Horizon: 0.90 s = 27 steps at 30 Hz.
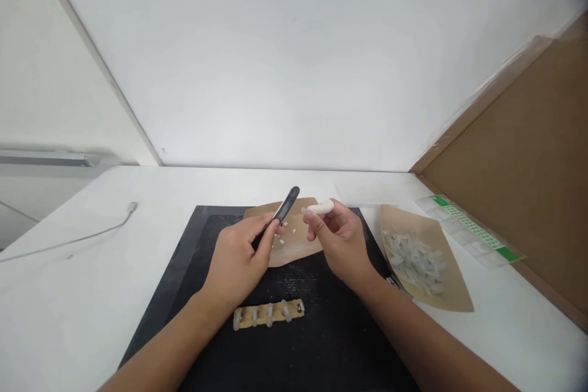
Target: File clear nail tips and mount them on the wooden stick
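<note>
Black matting, one mat (340, 343), lies on one white table (55, 318), and above it we hold up two bare hands. Our left hand (241, 251) is closed around one slim black tool (288, 203), tilted with its rounded end up; our right hand (344, 245) pinches one smooth white piece (321, 207) between thumb and fingers. Tool and piece are near each other but apart, over the first of two brown paper sheets (301, 251), which carries several white crumbs (294, 231), too small to count surely. Nearer us, one tan strip (262, 315) bears five small fittings in a row. The second sheet, right of the mat, holds a heap of translucent slips (418, 263), too tangled to count. Beyond it lies one clear plastic case (473, 239) with a green label, beside a cardboard panel (528, 165) that bounds our right. A white wall (275, 73) closes the back edge. We have most room at left, where one cable (101, 233) crosses the tabletop, and on the mat's bare near part.
</note>
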Each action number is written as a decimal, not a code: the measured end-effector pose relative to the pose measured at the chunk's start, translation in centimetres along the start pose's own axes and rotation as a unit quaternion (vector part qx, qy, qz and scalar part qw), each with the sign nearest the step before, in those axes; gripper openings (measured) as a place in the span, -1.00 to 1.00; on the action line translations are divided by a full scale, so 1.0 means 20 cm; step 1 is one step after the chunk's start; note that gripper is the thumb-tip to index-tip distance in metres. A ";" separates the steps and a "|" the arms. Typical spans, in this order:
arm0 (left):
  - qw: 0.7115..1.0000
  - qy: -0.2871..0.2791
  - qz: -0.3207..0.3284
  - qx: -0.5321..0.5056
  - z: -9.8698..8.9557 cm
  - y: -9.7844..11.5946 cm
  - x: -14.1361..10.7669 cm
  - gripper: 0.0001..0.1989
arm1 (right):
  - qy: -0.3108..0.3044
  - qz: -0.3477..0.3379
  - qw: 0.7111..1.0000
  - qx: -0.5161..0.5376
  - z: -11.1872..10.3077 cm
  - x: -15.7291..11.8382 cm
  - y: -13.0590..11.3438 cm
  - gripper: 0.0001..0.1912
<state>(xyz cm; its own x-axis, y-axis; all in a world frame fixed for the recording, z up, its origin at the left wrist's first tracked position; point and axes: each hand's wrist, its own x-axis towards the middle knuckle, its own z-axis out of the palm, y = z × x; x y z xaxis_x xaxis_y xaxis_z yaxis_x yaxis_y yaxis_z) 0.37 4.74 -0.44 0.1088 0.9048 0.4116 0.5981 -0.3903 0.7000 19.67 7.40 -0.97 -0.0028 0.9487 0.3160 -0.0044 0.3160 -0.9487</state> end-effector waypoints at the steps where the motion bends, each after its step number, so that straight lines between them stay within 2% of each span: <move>1: 1.000 -0.002 -0.014 -0.005 0.00 0.00 0.00 -0.74 | -0.007 0.008 1.000 0.006 0.00 0.00 -0.01 -0.72; 6: 0.996 0.001 -0.058 -0.072 0.01 0.00 -0.01 -0.62 | -0.034 0.033 0.998 0.032 0.02 0.00 -0.02 -0.69; 12: 0.997 -0.011 0.012 -0.070 0.01 0.01 -0.02 -0.83 | -0.043 0.048 0.997 0.029 0.04 -0.04 -0.01 -0.70; 21: 0.985 -0.024 -0.044 -0.166 0.02 0.00 -0.01 -0.85 | -0.045 0.018 0.999 0.008 0.04 -0.07 0.00 -0.74; 27: 0.974 -0.025 -0.027 -0.222 0.01 0.02 -0.02 -0.86 | -0.055 -0.007 0.998 -0.022 0.02 -0.07 0.00 -0.75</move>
<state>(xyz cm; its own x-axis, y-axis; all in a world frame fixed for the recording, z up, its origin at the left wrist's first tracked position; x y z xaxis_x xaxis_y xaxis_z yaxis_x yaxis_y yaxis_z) 0.76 4.39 -0.50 0.1321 0.9291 0.3454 0.2035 -0.3664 0.9079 19.22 6.04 -1.43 -0.1121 0.9390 0.3252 0.0395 0.3312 -0.9427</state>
